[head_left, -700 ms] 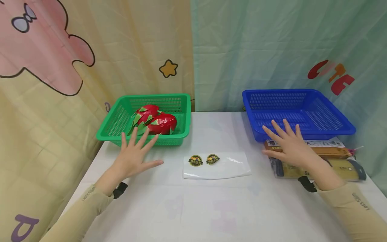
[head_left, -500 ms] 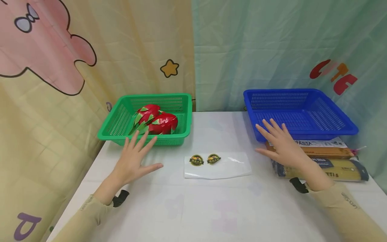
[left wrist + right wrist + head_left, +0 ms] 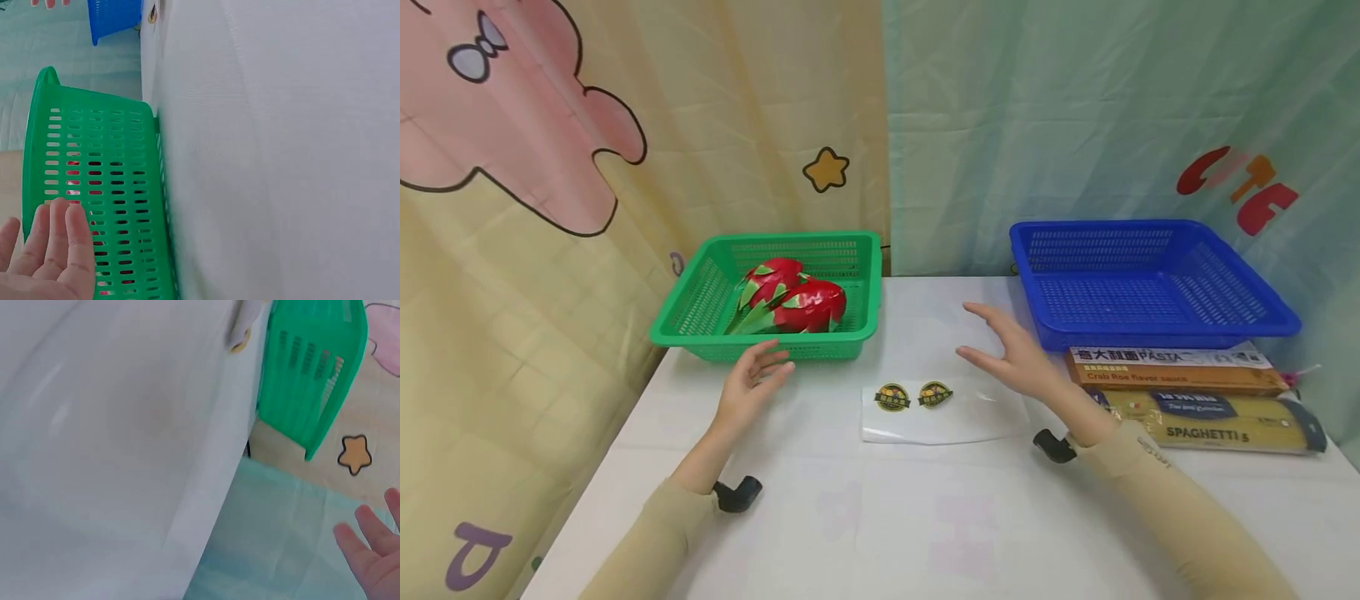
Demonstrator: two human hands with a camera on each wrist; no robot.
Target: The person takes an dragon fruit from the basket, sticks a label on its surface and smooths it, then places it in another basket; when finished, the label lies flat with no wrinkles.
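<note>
We see left hand (image 3: pixel 749 388), fingers loosely bent, by green basket (image 3: pixel 831 347); right hand (image 3: pixel 1018 358), thumb spread wide, near plastic (image 3: pixel 951 422); blue basket (image 3: pixel 1138 341) right of both.

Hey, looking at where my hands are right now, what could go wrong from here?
Your left hand is right by the front of the green basket, so a careless move could bump it. The two dragon fruits lie close together inside, so lifting one might shift the other. The clear plastic lies flat and looks thin, so its edge could be hard to pinch.
</note>
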